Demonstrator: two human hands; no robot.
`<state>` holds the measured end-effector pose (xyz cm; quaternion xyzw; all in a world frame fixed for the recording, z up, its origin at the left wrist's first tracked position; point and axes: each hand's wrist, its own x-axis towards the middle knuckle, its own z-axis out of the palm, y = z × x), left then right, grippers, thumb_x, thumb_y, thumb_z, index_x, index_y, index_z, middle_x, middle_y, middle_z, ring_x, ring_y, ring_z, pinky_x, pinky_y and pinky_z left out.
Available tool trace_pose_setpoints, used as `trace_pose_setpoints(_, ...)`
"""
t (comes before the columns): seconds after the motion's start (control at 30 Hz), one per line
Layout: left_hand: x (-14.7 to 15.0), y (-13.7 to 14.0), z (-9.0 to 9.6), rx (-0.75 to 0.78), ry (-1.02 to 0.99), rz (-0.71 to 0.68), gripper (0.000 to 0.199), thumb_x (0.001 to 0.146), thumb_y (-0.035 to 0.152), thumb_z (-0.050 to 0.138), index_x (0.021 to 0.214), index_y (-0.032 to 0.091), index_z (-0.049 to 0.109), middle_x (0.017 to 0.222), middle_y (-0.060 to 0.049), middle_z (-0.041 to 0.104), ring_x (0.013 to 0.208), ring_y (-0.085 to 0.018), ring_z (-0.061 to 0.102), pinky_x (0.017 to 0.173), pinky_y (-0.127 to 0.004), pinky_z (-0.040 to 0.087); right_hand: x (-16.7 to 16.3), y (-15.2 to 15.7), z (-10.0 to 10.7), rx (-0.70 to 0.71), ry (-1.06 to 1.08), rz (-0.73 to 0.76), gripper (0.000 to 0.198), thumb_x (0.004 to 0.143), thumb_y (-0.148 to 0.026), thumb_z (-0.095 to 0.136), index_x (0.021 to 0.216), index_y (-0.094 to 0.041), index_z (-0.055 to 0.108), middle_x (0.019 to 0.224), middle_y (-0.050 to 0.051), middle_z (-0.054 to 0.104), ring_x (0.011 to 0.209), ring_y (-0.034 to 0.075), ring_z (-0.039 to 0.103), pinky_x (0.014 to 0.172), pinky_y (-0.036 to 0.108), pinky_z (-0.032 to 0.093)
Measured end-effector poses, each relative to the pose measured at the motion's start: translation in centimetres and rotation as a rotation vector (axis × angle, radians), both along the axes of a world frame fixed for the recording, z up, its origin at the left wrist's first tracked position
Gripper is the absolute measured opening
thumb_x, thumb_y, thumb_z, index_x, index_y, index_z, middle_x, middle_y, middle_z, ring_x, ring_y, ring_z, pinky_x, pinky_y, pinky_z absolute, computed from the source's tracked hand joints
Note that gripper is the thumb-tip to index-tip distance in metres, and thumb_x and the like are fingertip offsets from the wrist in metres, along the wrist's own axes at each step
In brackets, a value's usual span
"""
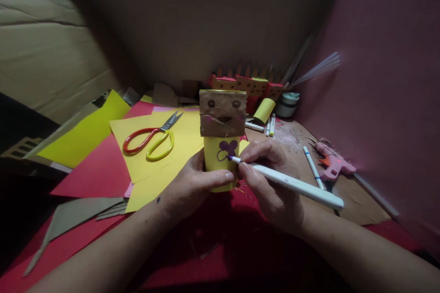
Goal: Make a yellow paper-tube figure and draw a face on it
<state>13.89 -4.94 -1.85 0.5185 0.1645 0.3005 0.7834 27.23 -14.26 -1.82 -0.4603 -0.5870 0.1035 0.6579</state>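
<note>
My left hand is wrapped round a yellow paper tube puppet, its thumb across the lower front. The puppet stands upright, and its square cardboard head has drawn eyes and a dark nose or mouth. On the yellow body is a purple flower drawing, with some petals filled in and one left as an outline. Pinched in my right hand is a white marker. Its purple tip touches the flower, or lies very close to it.
Red-and-yellow-handled scissors lie on yellow paper at the left. Several cardboard figures stand behind, beside a yellow paper roll and a grey-green jar. A pink glue gun and a blue-banded marker lie right.
</note>
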Motion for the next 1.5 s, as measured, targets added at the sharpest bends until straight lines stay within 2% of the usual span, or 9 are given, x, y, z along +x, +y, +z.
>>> trace_pose_setpoints(0.53,-0.04,0.12,-0.24,0.012,0.016,0.009,0.037,0.063,0.021,0.091,0.097,0.014,0.076,0.09,-0.007,0.076,0.082,-0.021,0.069,0.073,-0.029,0.056,-0.03,-0.04,0.1,0.003,-0.006,-0.011,0.011,0.089,-0.015,0.064,0.091,-0.025,0.059,0.079,-0.003,0.059,0.068,0.012,0.055,0.061,0.029,0.044)
trace_pose_setpoints(0.7,-0.05,0.07,-0.11,-0.001,-0.017,-0.008,0.035,0.065,0.019,0.09,0.097,0.015,0.076,0.09,-0.005,0.076,0.082,-0.019,0.068,0.072,-0.026,0.056,0.03,0.18,-0.06,0.007,0.013,0.02,0.011,0.088,-0.015,0.063,0.089,-0.024,0.058,0.079,-0.003,0.058,0.068,0.013,0.055,0.06,0.03,0.044)
trace_pose_setpoints(1.13,0.05,0.16,-0.26,0.05,-0.014,-0.03,0.03,0.071,0.017,0.086,0.098,0.016,0.074,0.087,-0.003,0.074,0.078,-0.016,0.067,0.069,-0.025,0.055,-0.08,0.08,0.32,0.022,-0.024,-0.03,0.01,0.088,-0.016,0.066,0.092,-0.024,0.06,0.08,-0.003,0.061,0.065,0.011,0.055,0.057,0.025,0.045)
trace_pose_setpoints(1.5,0.08,0.16,-0.2,0.051,-0.012,-0.03,0.031,0.069,0.017,0.087,0.097,0.016,0.075,0.087,-0.003,0.074,0.079,-0.016,0.067,0.069,-0.024,0.055,0.05,0.08,0.1,0.008,-0.01,-0.01,0.01,0.088,-0.016,0.064,0.089,-0.024,0.059,0.079,-0.004,0.06,0.067,0.012,0.055,0.059,0.028,0.044)
